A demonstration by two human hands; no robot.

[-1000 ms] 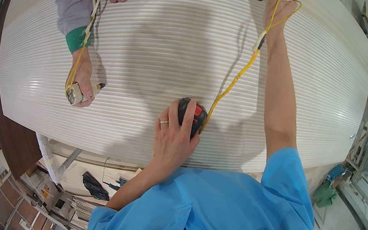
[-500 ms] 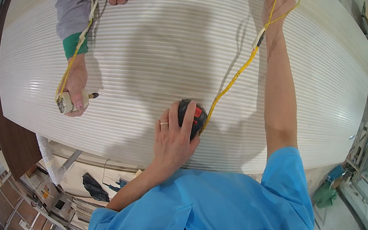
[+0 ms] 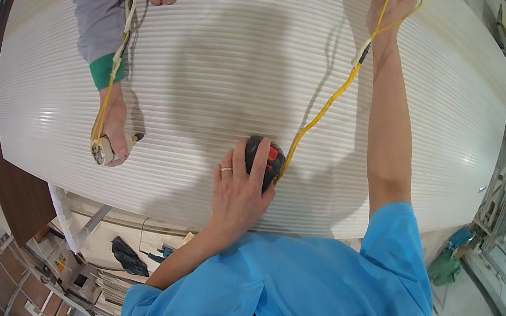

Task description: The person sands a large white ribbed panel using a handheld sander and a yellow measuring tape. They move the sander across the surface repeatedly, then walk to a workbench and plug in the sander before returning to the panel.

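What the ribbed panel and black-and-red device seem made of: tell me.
Ribbed panel: perhaps coated wood or plastic, satin white, given its soft highlights. Black-and-red device: probably moulded plastic, from its rounded shell; finish unclear.

Soft shadows are dimming the ribbed panel (image 3: 233, 74) mid-view; glare is whitening both sides; outer edges are bending.

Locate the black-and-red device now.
In the head view, the black device is in the left hand, left of the yellow cable, over the ribbed panel.
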